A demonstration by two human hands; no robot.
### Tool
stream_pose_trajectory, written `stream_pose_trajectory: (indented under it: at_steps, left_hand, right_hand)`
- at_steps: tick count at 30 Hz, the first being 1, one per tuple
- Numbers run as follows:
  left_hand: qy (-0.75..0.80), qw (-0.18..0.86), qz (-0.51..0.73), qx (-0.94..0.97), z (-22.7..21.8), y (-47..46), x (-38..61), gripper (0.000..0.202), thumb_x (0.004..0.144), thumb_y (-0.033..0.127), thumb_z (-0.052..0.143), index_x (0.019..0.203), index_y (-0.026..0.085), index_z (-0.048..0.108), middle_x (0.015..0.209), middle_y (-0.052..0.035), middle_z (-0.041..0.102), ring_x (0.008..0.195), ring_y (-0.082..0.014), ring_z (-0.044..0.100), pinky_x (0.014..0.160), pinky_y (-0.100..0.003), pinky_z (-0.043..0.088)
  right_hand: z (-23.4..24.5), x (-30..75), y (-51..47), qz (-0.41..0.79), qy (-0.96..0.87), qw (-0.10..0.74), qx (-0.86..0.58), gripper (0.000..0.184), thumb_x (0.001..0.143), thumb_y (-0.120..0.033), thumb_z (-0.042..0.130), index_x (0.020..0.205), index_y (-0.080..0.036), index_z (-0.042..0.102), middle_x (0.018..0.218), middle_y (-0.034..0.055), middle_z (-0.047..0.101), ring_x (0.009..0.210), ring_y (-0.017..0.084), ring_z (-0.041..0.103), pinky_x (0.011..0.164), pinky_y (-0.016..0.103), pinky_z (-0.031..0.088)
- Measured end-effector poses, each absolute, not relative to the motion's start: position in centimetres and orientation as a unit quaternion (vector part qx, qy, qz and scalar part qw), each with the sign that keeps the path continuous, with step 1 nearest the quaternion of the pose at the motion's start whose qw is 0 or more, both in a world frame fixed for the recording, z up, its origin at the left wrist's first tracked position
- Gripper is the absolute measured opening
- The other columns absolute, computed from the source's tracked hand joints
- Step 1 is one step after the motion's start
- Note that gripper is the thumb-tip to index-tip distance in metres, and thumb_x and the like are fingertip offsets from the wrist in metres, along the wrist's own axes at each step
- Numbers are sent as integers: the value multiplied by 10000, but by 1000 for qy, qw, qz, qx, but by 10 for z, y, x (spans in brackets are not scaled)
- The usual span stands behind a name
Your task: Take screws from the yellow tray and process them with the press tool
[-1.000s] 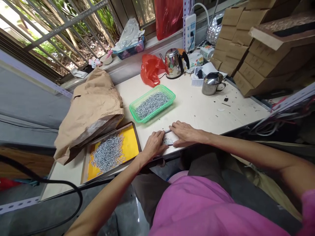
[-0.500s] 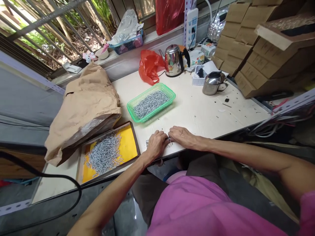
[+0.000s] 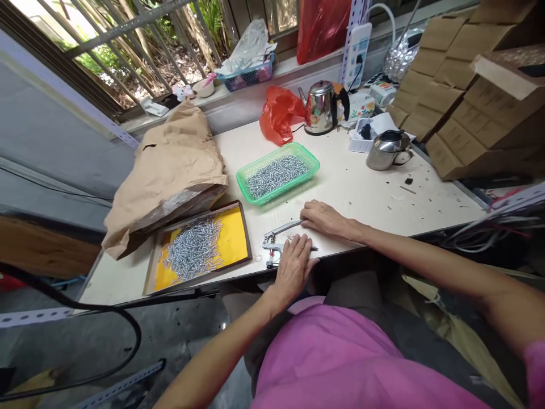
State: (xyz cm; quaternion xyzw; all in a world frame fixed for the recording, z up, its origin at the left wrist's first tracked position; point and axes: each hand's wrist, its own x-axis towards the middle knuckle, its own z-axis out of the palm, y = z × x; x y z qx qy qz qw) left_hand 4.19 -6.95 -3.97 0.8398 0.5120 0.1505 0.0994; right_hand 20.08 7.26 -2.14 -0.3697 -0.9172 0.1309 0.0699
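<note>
A metal plier-like hand tool (image 3: 276, 238) lies on the white table (image 3: 349, 182) near its front edge. My left hand (image 3: 293, 264) rests flat on the tool's lower handle, fingers stretched out. My right hand (image 3: 321, 217) lies palm down with its fingertips on the tool's upper handle. A green basket (image 3: 313, 162) of small metal parts stands just beyond my hands. A shallow tray with a yellow bottom (image 3: 232, 238), also holding several metal parts, sits to the left.
A crumpled brown paper sack (image 3: 170, 165) lies at the left. A red plastic bag (image 3: 279, 116), a steel kettle (image 3: 321, 108) and a steel pot (image 3: 385, 150) stand at the back. Cardboard boxes (image 3: 460, 85) are stacked at the right. A black cable (image 3: 106, 318) hangs below left.
The view shifted, so everything sits further right. My hands moved apart from a close huddle, and the plier-like tool now shows between them on the table.
</note>
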Motion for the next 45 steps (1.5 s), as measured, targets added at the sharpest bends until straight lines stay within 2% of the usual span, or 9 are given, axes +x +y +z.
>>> stream_pose_trajectory:
  at_steps: [7, 12, 17, 21, 24, 28, 33, 39, 45]
  left_hand:
    - [521, 136, 184, 822, -39, -76, 45, 445, 935, 376, 478, 1339, 191, 449, 1381, -142, 508, 1360, -292, 372, 1121, -553, 280]
    - [516, 145, 190, 823, -47, -77, 44, 465, 908, 402, 520, 1292, 142, 491, 1289, -176, 564, 1260, -315, 484, 1056, -523, 376]
    - [457, 154, 201, 852, -40, -105, 40, 416, 898, 390, 541, 1244, 160, 527, 1192, -142, 619, 1134, -278, 575, 948, -414, 484]
    - [413, 97, 233, 875, -20, -129, 11, 216, 922, 252, 494, 1095, 182, 603, 990, -88, 671, 958, -190, 619, 821, -313, 513]
    - [541, 10, 222, 811, -4, -121, -38, 197, 934, 214, 444, 944, 201, 640, 832, -68, 655, 793, -181, 588, 720, -324, 490]
    - [738, -91, 137, 654, 11, -75, -110, 248, 947, 276, 421, 918, 208, 658, 910, -87, 637, 912, -236, 541, 766, -352, 463]
    - [806, -71, -7, 588, 9, -29, -149, 210, 895, 283, 510, 878, 166, 683, 971, -124, 632, 1015, -288, 516, 764, -353, 449]
    - [802, -41, -78, 590, 5, -20, -147, 247, 893, 188, 448, 906, 102, 679, 1014, -177, 626, 1040, -308, 527, 718, -351, 453]
    - [770, -29, -65, 634, 16, -23, -149, 254, 860, 123, 423, 906, 124, 672, 985, -154, 656, 1023, -269, 560, 782, -334, 458]
  right_hand:
    - [-11, 175, 81, 56, -913, 66, -398, 176, 921, -240, 516, 936, -174, 679, 984, 100, 636, 972, 250, 489, 792, 366, 297]
    - [-3, 132, 46, 94, -978, 67, -172, 135, 885, -273, 582, 932, -246, 705, 1022, 71, 601, 982, 235, 450, 734, 327, 316]
    - [-17, 92, 18, 56, -994, 69, -58, 159, 875, -207, 574, 755, -172, 671, 939, 93, 607, 987, 246, 446, 746, 344, 339]
    - [-13, 85, 17, 68, -987, 126, -68, 165, 907, -188, 512, 819, -161, 649, 897, 88, 629, 926, 225, 494, 767, 346, 356]
    - [12, 91, 32, 97, -959, 223, -145, 166, 931, -203, 479, 898, -157, 635, 893, 82, 641, 884, 209, 519, 791, 336, 372]
    - [56, 105, 79, 62, -910, 309, -270, 205, 945, -184, 426, 926, -164, 629, 904, 91, 642, 887, 224, 535, 802, 338, 388]
    - [76, 124, 123, -7, -871, 303, -386, 221, 917, -253, 532, 1092, -149, 617, 1043, 134, 623, 999, 290, 529, 838, 392, 397]
    - [34, 153, 80, 90, -909, 256, -317, 218, 944, -310, 496, 1027, -169, 641, 995, 100, 628, 927, 250, 573, 780, 365, 435]
    - [-16, 180, 24, 178, -914, 186, -312, 210, 956, -273, 470, 972, -181, 658, 938, 81, 634, 875, 209, 592, 784, 338, 435]
